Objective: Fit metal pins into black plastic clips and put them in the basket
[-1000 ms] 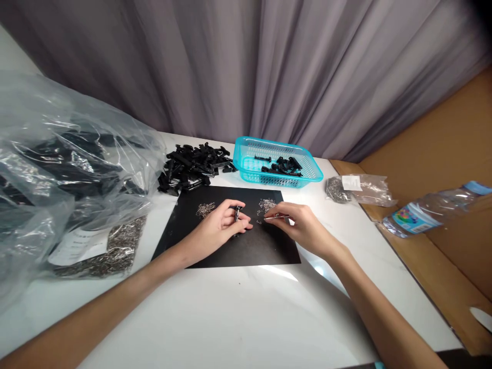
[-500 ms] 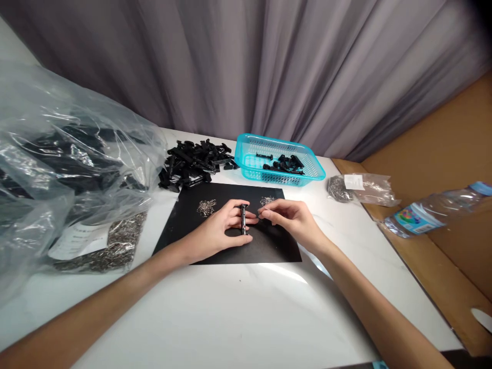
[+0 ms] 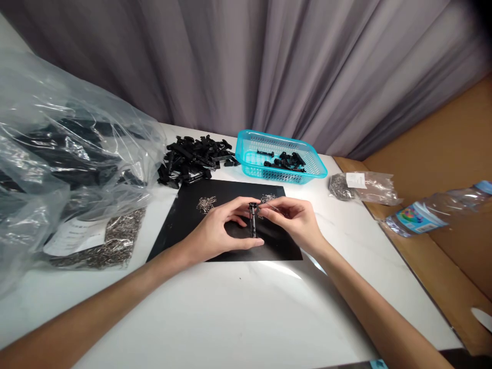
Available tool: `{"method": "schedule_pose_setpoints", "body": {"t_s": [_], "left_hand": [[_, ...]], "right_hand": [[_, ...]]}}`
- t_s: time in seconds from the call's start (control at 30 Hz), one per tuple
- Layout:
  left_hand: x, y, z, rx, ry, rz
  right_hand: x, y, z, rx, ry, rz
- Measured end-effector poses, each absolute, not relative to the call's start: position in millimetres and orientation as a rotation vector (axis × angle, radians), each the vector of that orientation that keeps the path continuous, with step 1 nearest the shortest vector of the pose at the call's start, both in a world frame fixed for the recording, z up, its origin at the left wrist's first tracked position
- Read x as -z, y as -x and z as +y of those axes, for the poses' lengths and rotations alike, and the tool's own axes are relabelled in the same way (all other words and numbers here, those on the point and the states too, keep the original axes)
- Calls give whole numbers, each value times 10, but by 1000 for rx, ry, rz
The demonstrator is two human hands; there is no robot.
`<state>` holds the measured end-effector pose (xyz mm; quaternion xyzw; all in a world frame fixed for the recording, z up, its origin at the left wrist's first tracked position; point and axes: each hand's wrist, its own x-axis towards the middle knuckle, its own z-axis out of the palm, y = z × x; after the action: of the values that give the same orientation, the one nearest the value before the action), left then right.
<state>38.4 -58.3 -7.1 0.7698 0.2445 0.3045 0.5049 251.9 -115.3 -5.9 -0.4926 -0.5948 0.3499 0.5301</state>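
Observation:
Between thumb and fingers, my left hand (image 3: 217,228) grips a narrow black plastic part (image 3: 252,220) by its two ends, its length running away from me. My right hand (image 3: 295,218) is closed in a pinch at the far right side of that part, its fingertips touching or nearly touching it. A thin metal piece shows at the pinch, too small to make out fully. Both hands are over a black mat (image 3: 172,233). On the mat lie a small pile of metal clips (image 3: 206,204) at left and another metal pile (image 3: 268,198) behind my right hand.
Black parts are heaped (image 3: 196,159) behind the mat, beside a turquoise basket (image 3: 321,171) holding several more. Large plastic bags (image 3: 77,138) and a bag of metal pieces (image 3: 123,238) fill the left. A small bag (image 3: 355,187) and a bottle (image 3: 418,218) lie right.
My left hand has moved right with the black part. My right fingertips have come up against its far end, closing the gap between the hands.

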Motion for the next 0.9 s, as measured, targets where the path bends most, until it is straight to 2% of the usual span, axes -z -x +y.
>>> {"method": "schedule_pose_setpoints", "body": {"t_s": [0.1, 0.37, 0.67, 0.9], "left_hand": [[86, -381, -577, -786, -1929, 588], [121, -376, -557, -940, -2088, 513], [95, -377, -593, -1007, -2273, 547], [86, -392, -608, -1104, -2361, 524]], "right_hand": [[48, -2501, -1182, -781, 1157, -1453], [-23, -2443, -1244, -326, 1093, -1692], [11, -2373, -1245, -114, 1056, -1647], [53, -2283, -1234, -140, 1054, -1666]]}}
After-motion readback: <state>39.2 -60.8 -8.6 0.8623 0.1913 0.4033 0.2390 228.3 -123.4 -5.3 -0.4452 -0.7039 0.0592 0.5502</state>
